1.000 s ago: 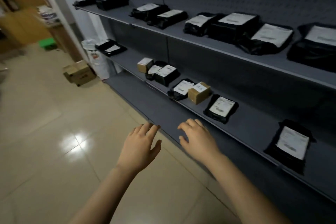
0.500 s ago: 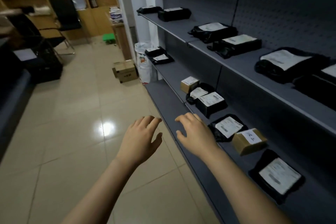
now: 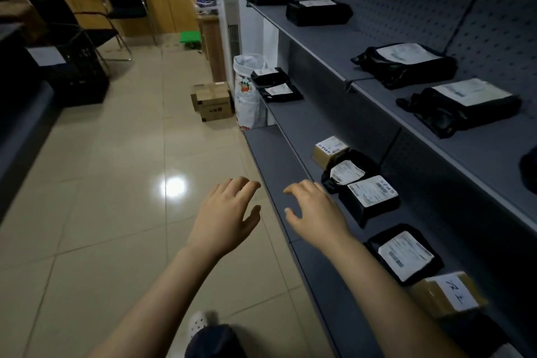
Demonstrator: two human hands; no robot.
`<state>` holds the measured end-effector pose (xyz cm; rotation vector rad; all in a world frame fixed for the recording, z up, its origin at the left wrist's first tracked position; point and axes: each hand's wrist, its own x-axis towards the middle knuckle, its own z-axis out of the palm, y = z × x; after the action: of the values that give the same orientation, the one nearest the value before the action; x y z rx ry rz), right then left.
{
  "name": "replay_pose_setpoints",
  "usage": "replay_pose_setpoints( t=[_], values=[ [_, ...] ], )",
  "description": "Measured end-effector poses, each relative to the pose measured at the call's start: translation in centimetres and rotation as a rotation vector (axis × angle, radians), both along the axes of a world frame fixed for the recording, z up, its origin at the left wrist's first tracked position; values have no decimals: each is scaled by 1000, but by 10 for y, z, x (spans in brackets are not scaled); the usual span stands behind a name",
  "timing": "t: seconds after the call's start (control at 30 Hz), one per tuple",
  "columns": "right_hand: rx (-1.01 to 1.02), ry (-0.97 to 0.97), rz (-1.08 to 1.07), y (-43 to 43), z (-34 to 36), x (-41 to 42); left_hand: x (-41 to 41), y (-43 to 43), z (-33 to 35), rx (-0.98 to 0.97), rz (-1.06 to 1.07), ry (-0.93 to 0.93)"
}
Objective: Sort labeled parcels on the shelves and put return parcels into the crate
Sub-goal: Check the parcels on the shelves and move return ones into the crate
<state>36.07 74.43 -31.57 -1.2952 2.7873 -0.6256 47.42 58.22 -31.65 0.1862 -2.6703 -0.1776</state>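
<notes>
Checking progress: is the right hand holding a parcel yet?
Empty: the right hand hovers over the bottom shelf, fingers relaxed, holding nothing.

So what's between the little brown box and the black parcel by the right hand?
A black bag with a crumpled white label lies between the brown box and black parcel, seen in head view.

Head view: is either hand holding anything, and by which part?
Nothing is held. The left hand and the right hand are both empty, fingers loosely spread, and neither touches the nearest black parcel.
</notes>
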Motion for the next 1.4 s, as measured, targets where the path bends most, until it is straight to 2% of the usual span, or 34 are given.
replay_pose_setpoints(
  t=[0.3,0.5,1.0,1.4],
  values=[
    [-48,-41,-206,-117,-9,-69,-104,-135,7,-68,-245,-105],
    [-68,-92,-371,-157,-21,-108,-171,-198,5,-131,-389,-153],
    [-79,-202,-662,-169,-57,-241,-357,-210,-30,-130,-631,-267],
    [-124,-297,-1104,-177,-106,-302,-494,-215,-94,-189,-871,-442]
  ],
)
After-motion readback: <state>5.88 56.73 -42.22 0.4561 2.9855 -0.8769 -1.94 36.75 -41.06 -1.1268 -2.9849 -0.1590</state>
